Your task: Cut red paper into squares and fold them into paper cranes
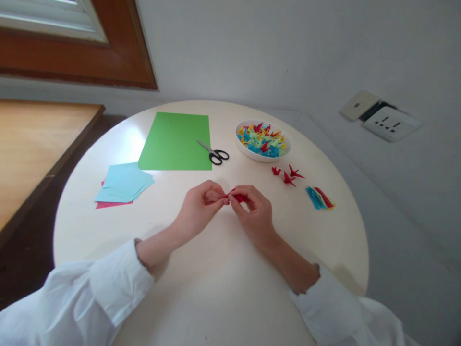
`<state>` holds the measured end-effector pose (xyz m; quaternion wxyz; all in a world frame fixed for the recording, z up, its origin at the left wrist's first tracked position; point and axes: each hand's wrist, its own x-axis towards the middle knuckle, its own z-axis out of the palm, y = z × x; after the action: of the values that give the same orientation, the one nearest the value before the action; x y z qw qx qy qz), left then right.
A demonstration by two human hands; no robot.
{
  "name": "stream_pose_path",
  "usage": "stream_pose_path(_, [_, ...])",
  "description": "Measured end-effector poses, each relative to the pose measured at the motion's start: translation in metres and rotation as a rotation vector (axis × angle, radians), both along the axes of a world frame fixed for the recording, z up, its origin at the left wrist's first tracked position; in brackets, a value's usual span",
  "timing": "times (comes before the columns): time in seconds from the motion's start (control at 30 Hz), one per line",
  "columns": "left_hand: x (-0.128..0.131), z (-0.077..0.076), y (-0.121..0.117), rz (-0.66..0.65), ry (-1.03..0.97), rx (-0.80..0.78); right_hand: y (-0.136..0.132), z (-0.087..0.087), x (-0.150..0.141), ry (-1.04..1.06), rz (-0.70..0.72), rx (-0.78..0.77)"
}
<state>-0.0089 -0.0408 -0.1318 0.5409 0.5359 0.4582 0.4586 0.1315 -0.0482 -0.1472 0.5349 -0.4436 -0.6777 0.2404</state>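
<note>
Between my two hands, over the middle of the round white table [223,269], is a small piece of folded red paper [239,197], mostly covered by fingers. My left hand [203,204] pinches its left end between thumb and fingertips. My right hand [254,209] pinches it from the other side, the fingertips of both hands almost meeting. Just right of my right hand lie three red paper cranes [289,179]. Beyond them stands a white bowl [248,153] filled with small paper cranes [264,139] in red, blue, yellow and pale green.
A green sheet [175,142] lies at the back, with black-handled scissors [215,156] across its right edge. Light blue paper squares [124,183] rest over pink ones [113,204] at left. Folded coloured strips [320,198] lie at right. A wall socket [391,122] is beyond the table.
</note>
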Motion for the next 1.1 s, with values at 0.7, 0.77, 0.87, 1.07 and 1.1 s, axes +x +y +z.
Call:
stream_pose_path(0.7, [-0.0030, -0.0028, 0.0008, -0.019, 0.130, 0.176, 0.0022, 0.0034, 0.0026, -0.160, 0.014, 0.130])
stream_pose_path(0.77, [-0.0029, -0.0035, 0.0007, -0.008, 0.114, 0.192, 0.0023, 0.0048, 0.0037, -0.195, -0.046, 0.155])
stream_pose_path(0.87, [-0.0021, -0.0032, -0.0009, 0.002, 0.116, 0.241, 0.0025, 0.0066, 0.0059, -0.218, -0.093, 0.159])
stream_pose_path(1.07, [-0.0025, -0.0020, -0.0033, -0.011, 0.180, 0.302, 0.0021, 0.0078, 0.0074, -0.157, -0.056, 0.057])
stream_pose_path(1.1, [-0.0031, -0.0026, -0.0029, -0.005, 0.202, 0.323, 0.0020, 0.0073, 0.0073, -0.139, -0.061, 0.030])
